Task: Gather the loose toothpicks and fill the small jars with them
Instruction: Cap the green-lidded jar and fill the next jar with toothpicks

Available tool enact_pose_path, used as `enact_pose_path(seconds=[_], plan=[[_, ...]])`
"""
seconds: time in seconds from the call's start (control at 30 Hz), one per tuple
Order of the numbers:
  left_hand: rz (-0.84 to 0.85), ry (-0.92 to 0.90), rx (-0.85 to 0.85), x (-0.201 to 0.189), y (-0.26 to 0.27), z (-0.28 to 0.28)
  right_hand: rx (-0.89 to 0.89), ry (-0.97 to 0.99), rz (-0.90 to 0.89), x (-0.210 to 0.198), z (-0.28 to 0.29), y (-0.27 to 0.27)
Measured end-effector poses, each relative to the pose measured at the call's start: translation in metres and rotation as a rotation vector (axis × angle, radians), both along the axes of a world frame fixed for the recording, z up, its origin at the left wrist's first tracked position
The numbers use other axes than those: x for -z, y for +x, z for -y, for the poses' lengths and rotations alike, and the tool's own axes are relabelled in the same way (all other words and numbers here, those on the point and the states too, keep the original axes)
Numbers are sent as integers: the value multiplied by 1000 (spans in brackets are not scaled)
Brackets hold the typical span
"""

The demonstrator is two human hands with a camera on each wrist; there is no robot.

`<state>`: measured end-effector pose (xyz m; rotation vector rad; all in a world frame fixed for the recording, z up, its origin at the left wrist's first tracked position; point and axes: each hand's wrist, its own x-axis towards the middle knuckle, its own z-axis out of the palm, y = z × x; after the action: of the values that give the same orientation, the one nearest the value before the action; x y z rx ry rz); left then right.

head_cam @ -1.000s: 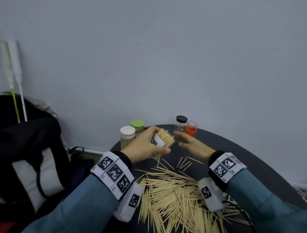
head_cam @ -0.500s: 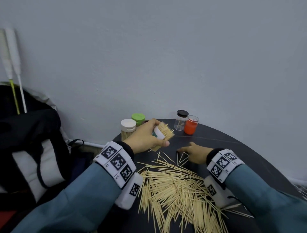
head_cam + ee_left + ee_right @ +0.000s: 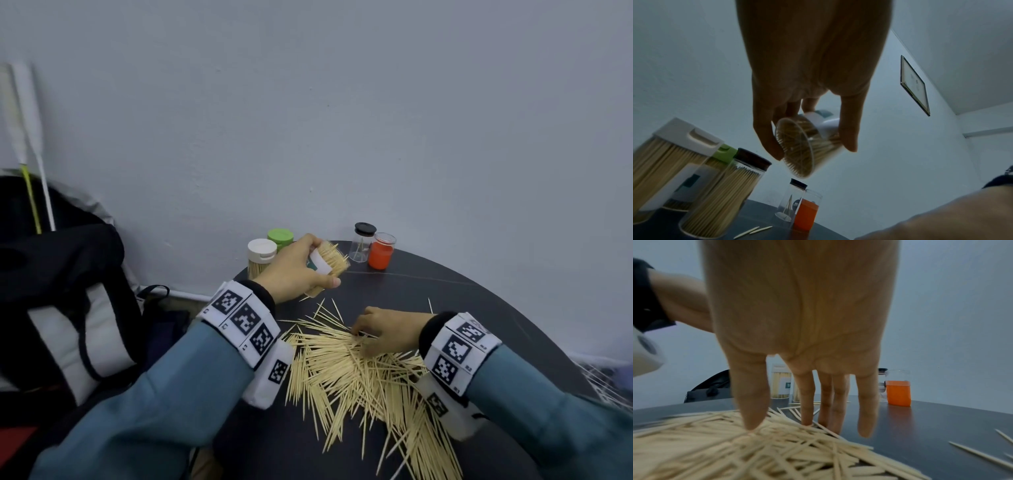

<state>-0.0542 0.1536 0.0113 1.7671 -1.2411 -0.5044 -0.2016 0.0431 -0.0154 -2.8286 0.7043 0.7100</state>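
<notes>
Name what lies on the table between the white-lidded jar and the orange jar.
In the head view, the left hand holding a toothpick-filled jar, then a black-lidded clear jar, lie between the white-lidded jar and the orange jar.

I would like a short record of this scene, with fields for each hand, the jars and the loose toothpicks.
left hand: grips the held jar, tilted, above the table, packed with toothpicks
right hand: fingers straight, tips touching the toothpick pile
closed jars: white-lid jar and green-lid jar, at the table's far edge
other jars: black-lid jar, nearly empty; orange jar beside it
table: dark, round
</notes>
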Motion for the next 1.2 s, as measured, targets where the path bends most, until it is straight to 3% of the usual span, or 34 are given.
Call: enact_pose_path(seconds=[0.43, 0.77, 1.0, 1.2], plan=[[-33, -10, 49, 0, -10, -7, 85, -53, 123, 7, -15, -3], [-5, 5, 64, 3, -10, -2, -103, -203, -88, 1, -16, 1], [-9, 1, 68, 11, -10, 6, -271, -293, -42, -1, -12, -9], [-6, 8, 74, 15, -8, 7, -242, -232, 31, -2, -8, -14]])
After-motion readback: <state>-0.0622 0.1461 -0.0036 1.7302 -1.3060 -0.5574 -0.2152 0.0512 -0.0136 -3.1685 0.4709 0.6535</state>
